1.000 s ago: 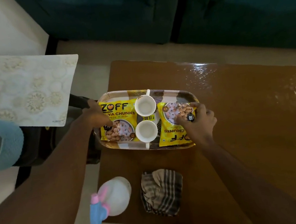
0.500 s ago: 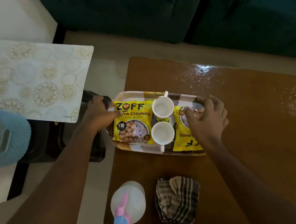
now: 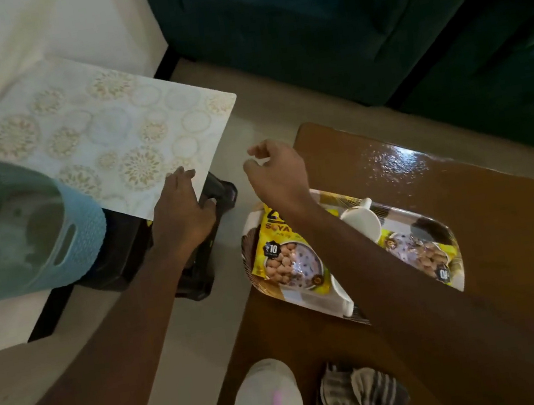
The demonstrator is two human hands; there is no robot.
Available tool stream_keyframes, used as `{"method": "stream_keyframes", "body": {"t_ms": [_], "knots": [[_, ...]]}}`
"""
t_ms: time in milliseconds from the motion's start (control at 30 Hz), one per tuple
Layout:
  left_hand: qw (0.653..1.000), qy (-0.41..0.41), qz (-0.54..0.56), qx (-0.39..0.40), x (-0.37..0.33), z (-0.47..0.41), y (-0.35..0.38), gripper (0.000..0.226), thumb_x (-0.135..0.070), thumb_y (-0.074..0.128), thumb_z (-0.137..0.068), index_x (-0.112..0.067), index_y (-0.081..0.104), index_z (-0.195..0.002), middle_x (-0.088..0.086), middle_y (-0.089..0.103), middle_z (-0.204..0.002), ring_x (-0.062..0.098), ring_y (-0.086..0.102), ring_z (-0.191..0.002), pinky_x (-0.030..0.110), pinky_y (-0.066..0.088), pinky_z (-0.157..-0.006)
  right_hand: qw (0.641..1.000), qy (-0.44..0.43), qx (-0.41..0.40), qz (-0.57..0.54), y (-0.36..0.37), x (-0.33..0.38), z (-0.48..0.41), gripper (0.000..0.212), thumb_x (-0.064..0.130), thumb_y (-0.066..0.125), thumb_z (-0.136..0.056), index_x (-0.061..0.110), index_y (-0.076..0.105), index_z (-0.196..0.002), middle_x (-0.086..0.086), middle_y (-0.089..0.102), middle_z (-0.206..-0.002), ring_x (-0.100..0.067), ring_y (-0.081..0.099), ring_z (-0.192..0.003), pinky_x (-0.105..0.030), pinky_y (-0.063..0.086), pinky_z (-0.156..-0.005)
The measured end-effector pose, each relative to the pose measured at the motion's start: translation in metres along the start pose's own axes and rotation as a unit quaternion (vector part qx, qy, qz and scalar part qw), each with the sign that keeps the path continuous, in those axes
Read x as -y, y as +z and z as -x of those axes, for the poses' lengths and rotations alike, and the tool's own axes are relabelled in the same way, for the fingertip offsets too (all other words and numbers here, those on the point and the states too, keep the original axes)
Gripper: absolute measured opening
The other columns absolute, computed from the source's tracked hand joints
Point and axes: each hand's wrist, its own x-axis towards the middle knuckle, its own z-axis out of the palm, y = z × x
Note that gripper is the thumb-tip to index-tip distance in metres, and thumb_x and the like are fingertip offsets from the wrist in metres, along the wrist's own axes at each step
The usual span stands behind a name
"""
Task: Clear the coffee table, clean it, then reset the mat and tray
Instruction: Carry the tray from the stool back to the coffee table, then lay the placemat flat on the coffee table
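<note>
Both hands have left the tray (image 3: 402,213), which now rests at the coffee table's (image 3: 462,173) left end. Left hand (image 3: 183,208) lays straight fingers on the mat (image 3: 103,133) beside the table; right hand (image 3: 275,173) hovers loosely curled, empty: mat next, probably.

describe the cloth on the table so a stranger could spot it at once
Start at the brown coffee table. At its near edge, a white spray bottle stands; the cloth lies just right of it. It is the only crumpled, dark-checked fabric there.
</note>
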Motion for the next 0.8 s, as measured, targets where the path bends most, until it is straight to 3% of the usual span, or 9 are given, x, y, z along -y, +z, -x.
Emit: {"method": "stream_keyframes", "body": {"t_ms": [133,200,333,433,533,700,800], "knots": [[1.0,-0.004,-0.012,-0.001,0.019,-0.008,-0.004,0.068,-0.026,0.062,-0.091,-0.009,0.031,-0.149,0.011,0.024,-0.159,0.027,0.018,-0.148,0.043,0.022,-0.117,0.989,0.123,0.044,-0.067,0.042,0.01,-0.031,0.037,0.017,0.059,-0.091,0.008,0.057,-0.127,-0.003,0.06,-0.12,-0.017,0.055,-0.107,-0.03,0.047,-0.088],[1.0,-0.006,-0.014,-0.001,0.027,-0.012,-0.004,0.068,-0.027,0.062,-0.091,-0.009,0.03,-0.149,0.01,0.024,-0.159,0.026,0.018,-0.148,0.043,0.023,-0.117,0.972,0.201,0.081,-0.096,0.06,0.008,-0.045,0.039,0.013,0.056,-0.094,0.004,0.05,-0.132,-0.002,0.051,-0.111,-0.015,0.048,-0.098,-0.032,0.047,-0.087],[0.999,-0.015,-0.03,-0.001,0.046,-0.016,-0.004,0.072,-0.031,0.061,-0.091,-0.01,0.026,-0.15,0.009,0.019,-0.161,0.026,0.01,-0.15,0.044,0.018,-0.118,0.932,0.286,0.126,-0.182,0.095,0.002,-0.062,0.026,0.016,0.061,-0.096,-0.002,0.057,-0.114,-0.008,0.054,-0.09,-0.021,0.053,-0.079,-0.035,0.046,-0.068],[1.0,0.002,-0.021,0.003,0.053,-0.015,-0.004,0.085,-0.038,0.07,-0.084,-0.01,0.025,-0.151,0.009,0.018,-0.161,0.026,0.009,-0.15,0.044,0.018,-0.119,0.909,0.295,0.154,-0.253,0.106,-0.004,-0.068,0.028,0.017,0.062,-0.098,-0.002,0.062,-0.119,-0.011,0.067,-0.099,-0.026,0.066,-0.089,-0.035,0.056,-0.074],[1.0,0.024,0.004,-0.001,0.051,-0.01,-0.008,0.098,-0.046,0.077,-0.076,-0.012,0.023,-0.151,0.006,0.016,-0.162,0.024,0.009,-0.15,0.044,0.017,-0.118,0.899,0.284,0.155,-0.294,0.106,-0.005,-0.068,0.024,0.01,0.056,-0.1,0.005,0.059,-0.123,-0.013,0.068,-0.116,-0.028,0.067,-0.103,-0.036,0.059,-0.068],[0.998,0.064,0.003,0.017,0.045,-0.001,-0.017,0.113,-0.052,0.082,-0.067,-0.015,0.02,-0.154,0.001,0.013,-0.163,0.02,0.009,-0.15,0.045,0.018,-0.12,0.898,0.244,0.105,-0.35,0.088,-0.003,-0.063,0.031,-0.002,0.043,-0.1,0.017,0.048,-0.124,-0.01,0.065,-0.115,-0.024,0.066,-0.092,-0.04,0.059,-0.06],[0.994,0.094,-0.034,0.048,0.035,0.007,-0.025,0.117,-0.055,0.081,-0.066,-0.015,0.018,-0.155,0.0,0.01,-0.163,0.019,0.006,-0.15,0.044,0.016,-0.119,0.914,0.215,0.065,-0.339,0.062,-0.003,-0.061,0.034,-0.008,0.04,-0.094,0.02,0.049,-0.112,-0.008,0.064,-0.112,-0.026,0.066,-0.093,-0.048,0.061,-0.071]]}}
